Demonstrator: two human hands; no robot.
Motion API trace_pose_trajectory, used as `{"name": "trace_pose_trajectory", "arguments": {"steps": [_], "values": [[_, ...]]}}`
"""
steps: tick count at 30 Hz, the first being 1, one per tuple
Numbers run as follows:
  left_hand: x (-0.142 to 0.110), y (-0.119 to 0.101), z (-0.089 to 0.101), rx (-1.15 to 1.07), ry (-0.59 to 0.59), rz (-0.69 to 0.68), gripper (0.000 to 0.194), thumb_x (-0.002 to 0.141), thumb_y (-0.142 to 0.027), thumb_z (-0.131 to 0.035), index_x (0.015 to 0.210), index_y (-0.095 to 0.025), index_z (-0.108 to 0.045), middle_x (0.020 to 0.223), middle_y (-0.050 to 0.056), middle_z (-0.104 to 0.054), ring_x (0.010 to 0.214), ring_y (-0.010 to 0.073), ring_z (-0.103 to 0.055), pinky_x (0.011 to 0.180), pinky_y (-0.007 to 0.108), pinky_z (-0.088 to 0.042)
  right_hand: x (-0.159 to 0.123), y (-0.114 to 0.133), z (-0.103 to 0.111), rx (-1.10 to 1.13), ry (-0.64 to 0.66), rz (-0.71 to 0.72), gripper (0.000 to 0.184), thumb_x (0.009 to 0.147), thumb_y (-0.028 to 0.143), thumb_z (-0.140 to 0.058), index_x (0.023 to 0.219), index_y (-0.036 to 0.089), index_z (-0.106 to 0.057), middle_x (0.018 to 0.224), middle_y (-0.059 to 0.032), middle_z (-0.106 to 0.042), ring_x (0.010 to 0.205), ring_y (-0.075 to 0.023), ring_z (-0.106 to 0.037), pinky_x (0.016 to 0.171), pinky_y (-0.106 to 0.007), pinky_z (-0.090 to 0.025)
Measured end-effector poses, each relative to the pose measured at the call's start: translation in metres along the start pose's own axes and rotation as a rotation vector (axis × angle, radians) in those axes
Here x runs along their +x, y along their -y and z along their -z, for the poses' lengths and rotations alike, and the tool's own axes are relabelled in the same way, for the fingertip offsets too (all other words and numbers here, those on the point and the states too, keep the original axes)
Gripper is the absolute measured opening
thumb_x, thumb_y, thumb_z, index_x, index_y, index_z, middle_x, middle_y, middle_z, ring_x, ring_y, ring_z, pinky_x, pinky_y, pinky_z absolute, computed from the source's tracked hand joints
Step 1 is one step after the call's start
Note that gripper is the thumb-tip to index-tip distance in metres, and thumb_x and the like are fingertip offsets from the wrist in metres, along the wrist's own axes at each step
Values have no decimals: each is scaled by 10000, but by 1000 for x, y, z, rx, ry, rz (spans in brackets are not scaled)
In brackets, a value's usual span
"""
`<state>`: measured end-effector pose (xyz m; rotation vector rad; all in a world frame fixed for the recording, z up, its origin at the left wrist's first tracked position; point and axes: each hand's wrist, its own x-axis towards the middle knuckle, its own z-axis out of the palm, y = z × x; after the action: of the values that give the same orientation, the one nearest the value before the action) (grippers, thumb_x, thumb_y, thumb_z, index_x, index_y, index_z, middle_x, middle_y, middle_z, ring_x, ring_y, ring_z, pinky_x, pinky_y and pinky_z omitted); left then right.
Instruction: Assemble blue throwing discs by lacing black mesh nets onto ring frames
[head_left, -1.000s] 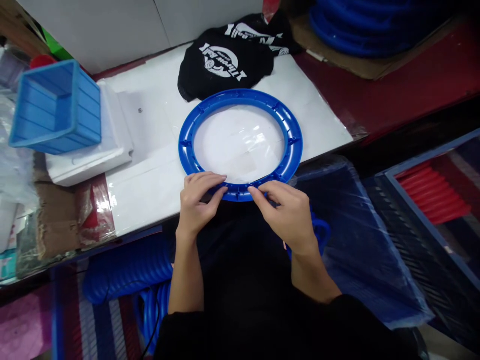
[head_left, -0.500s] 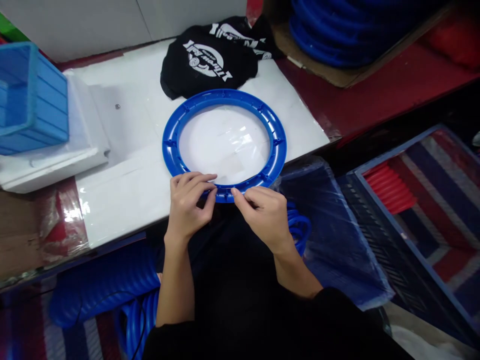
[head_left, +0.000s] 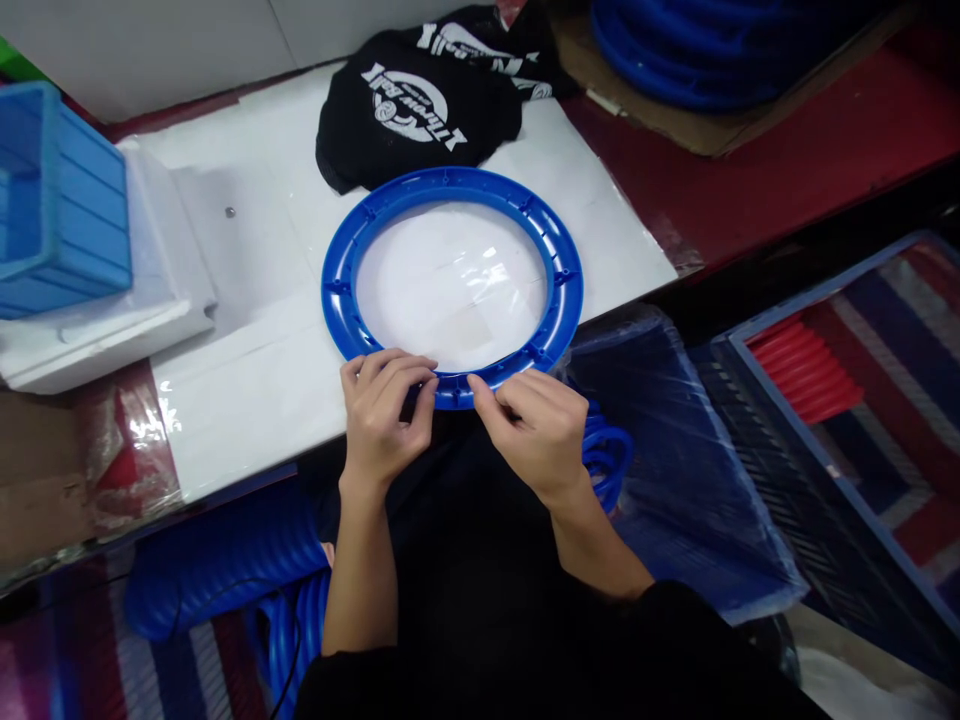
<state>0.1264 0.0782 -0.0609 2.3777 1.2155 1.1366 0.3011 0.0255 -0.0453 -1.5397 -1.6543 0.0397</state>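
Observation:
A blue plastic ring (head_left: 568,275) lies on the white table top, its ribbed, hollow side facing up. At its near edge my left hand (head_left: 390,410) is closed in a pinch, thumb and fingertips at the rim. Just to the right, my right hand (head_left: 536,425) has its thumb pressed on the same near rim, with the fingers curled under. Touching or close to the ring's far edge is a black fabric piece (head_left: 409,110) with white "Throw Ball" print. Anything small between my fingertips is too hidden to make out.
On the left, a light blue bin (head_left: 90,200) rests on white foam (head_left: 112,345). Blue rings (head_left: 697,60) are stacked in a carton at the back right. A dark crate (head_left: 795,450) holds red parts (head_left: 806,370). More blue rings (head_left: 225,560) sit below the table.
Both hands keep their hold at the ring's near rim, almost unmoved. The view has shifted slightly, and the ring appears a little larger.

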Motion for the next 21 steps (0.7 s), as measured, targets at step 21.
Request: {"name": "trace_pose_trajectory", "arguments": {"steps": [21], "values": [[14, -24, 7, 15, 62, 237, 175, 907, -131, -728, 865, -256, -613, 934, -3, -766, 969, 245, -689, 972, 483, -440, 10, -8, 15, 68, 153, -84, 388, 1030, 231, -640, 659, 220, -528, 614, 26, -568, 589, -118, -491, 629, -297, -382]]}}
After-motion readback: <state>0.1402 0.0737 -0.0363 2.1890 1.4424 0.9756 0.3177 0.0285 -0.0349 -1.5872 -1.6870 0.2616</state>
